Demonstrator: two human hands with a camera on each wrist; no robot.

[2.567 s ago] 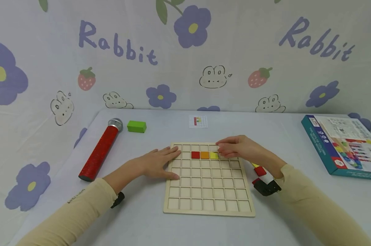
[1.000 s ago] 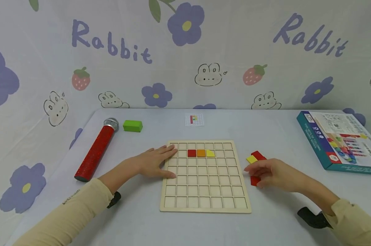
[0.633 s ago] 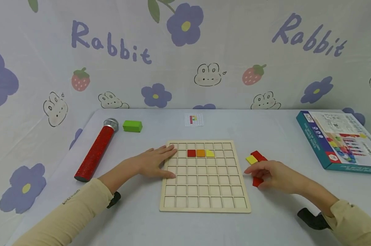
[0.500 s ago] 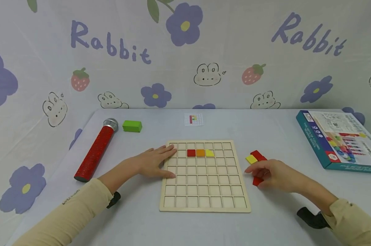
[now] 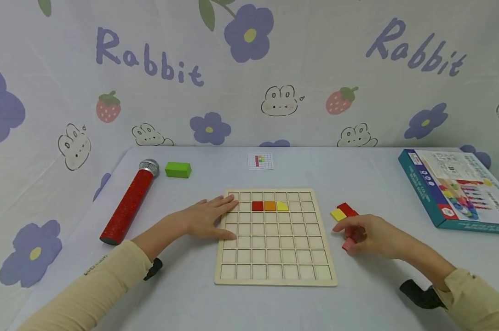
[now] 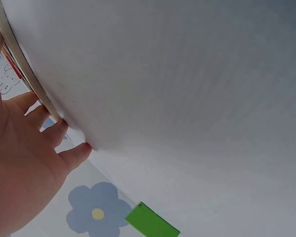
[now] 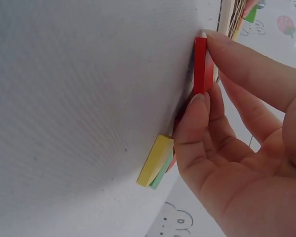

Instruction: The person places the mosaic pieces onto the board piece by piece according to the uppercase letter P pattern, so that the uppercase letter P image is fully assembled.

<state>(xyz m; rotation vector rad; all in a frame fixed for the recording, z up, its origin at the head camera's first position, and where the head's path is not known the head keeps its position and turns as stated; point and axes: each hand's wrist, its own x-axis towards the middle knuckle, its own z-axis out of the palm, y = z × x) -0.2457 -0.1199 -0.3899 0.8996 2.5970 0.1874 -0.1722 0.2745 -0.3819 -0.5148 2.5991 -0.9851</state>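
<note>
In the head view my left hand (image 5: 208, 218) rests with spread fingers on the left edge of a wooden grid board (image 5: 273, 256). A red square tile (image 5: 257, 206), an orange square tile (image 5: 270, 206) and a yellow tile with one rounded corner (image 5: 282, 206) sit side by side in its second row. Right of the board, my right hand (image 5: 375, 236) pinches another red tile (image 7: 200, 65) between thumb and forefinger, tilted on edge. Just beyond those fingers lie a yellow tile (image 5: 338, 214) and a red tile (image 5: 347, 209). The right wrist view also shows a green tile (image 7: 161, 172) against the yellow one.
A small card (image 5: 260, 161) with a coloured grid pattern lies behind the board. Toward the back left are a red microphone (image 5: 129, 202) and a green block (image 5: 178, 169). A teal-sided game box (image 5: 460, 193) stands at the right.
My right hand has left the board's top right for the loose tiles, and the red tile in its fingers now tips up. My left hand stays on the board's edge.
</note>
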